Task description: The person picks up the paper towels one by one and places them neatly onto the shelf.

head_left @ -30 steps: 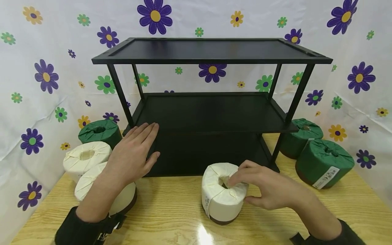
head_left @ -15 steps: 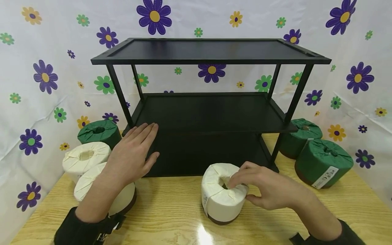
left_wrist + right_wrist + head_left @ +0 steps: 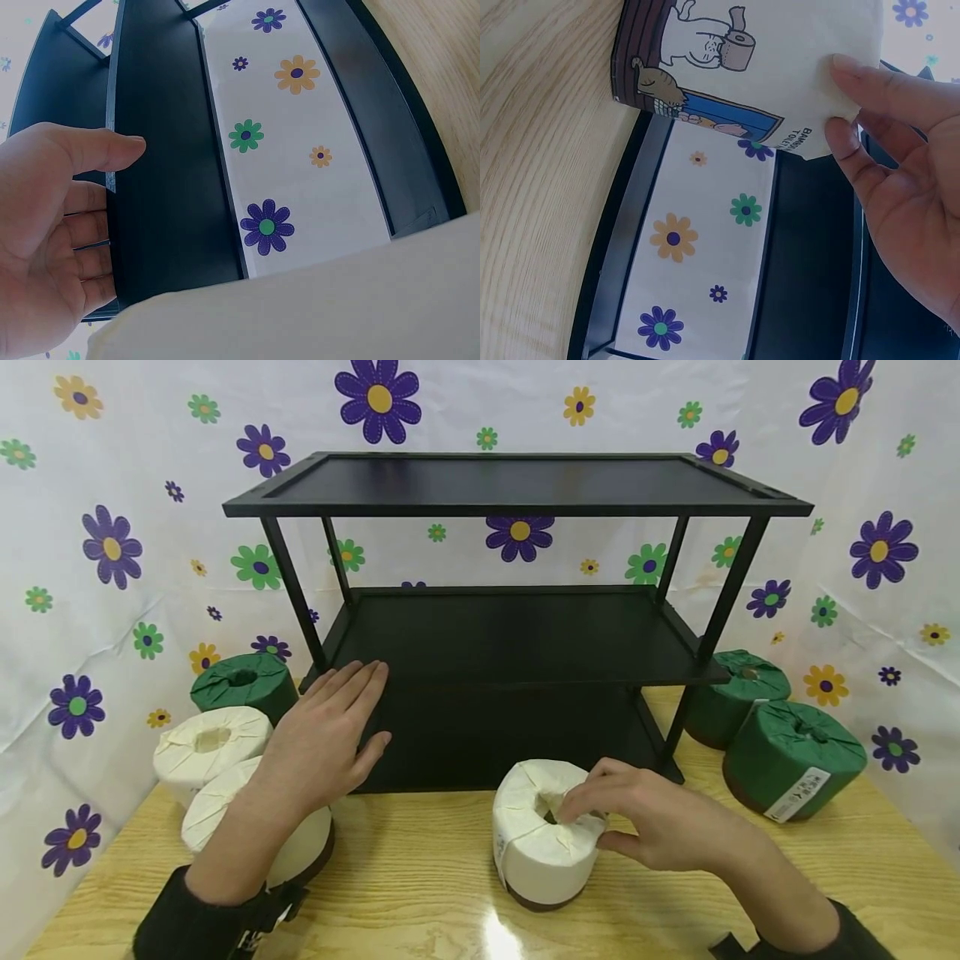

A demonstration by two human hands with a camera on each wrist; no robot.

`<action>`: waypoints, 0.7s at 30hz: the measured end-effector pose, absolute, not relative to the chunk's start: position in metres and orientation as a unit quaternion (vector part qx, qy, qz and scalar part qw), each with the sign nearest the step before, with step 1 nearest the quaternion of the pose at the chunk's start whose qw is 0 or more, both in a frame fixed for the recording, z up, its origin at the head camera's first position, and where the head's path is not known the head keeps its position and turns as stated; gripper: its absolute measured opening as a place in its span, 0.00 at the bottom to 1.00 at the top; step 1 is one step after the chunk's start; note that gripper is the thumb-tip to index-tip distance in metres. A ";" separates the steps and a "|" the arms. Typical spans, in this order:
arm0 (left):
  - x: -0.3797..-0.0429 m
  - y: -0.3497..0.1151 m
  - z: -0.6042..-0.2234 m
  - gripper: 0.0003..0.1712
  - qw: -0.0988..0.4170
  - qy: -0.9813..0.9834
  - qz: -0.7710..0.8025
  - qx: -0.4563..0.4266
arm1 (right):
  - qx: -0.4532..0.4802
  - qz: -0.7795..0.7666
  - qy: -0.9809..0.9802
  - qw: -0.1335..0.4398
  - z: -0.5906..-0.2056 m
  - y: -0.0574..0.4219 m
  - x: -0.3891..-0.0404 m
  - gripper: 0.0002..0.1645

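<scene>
A cream paper-wrapped toilet roll [image 3: 546,867] stands upright on the wooden table in front of the black rack [image 3: 517,635]. My right hand [image 3: 648,818] pinches its right rim, fingers at the centre hole and thumb on the outside. In the right wrist view, the wrapper [image 3: 802,52] carries cat drawings, and thumb and fingers touch its edge. My left hand [image 3: 318,739] is held out with straight fingers at the front left of the rack's middle shelf. Whether it touches the shelf cannot be told. My left forearm partly hides another cream toilet roll [image 3: 300,852].
On the left stand a second cream toilet roll [image 3: 213,743] and a green-wrapped toilet roll [image 3: 251,685]. Two more green rolls, a front one [image 3: 795,760] and a rear one [image 3: 738,693], stand right of the rack. A flowered cloth [image 3: 112,635] hangs behind.
Both hands keep nearly the same place. The pinched toilet roll stays on the table, with at most a slight turn or tilt.
</scene>
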State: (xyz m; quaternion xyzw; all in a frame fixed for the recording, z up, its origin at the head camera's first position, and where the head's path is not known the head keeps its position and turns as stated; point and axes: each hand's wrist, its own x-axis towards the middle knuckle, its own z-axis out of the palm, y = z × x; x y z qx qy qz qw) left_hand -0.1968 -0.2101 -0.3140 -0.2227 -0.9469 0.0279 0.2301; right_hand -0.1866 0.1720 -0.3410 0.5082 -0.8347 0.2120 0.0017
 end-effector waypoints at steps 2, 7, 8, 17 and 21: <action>-0.197 -0.210 -0.314 0.42 0.230 -0.947 0.027 -0.224 | 0.507 0.214 -0.835 0.001 -0.341 0.172 -0.186 0.25; -0.197 -0.210 -0.314 0.42 0.230 -0.947 0.027 -0.223 | 0.503 0.218 -0.837 -0.008 -0.340 0.171 -0.183 0.25; -0.197 -0.210 -0.314 0.42 0.229 -0.947 0.027 -0.222 | 0.501 0.217 -0.837 -0.009 -0.340 0.170 -0.183 0.25; -0.196 -0.210 -0.312 0.42 0.219 -0.951 0.029 -0.218 | 0.487 0.215 -0.846 -0.036 -0.335 0.166 -0.176 0.24; -0.197 -0.210 -0.313 0.42 0.227 -0.948 0.026 -0.222 | 0.490 0.211 -0.845 -0.031 -0.334 0.166 -0.175 0.25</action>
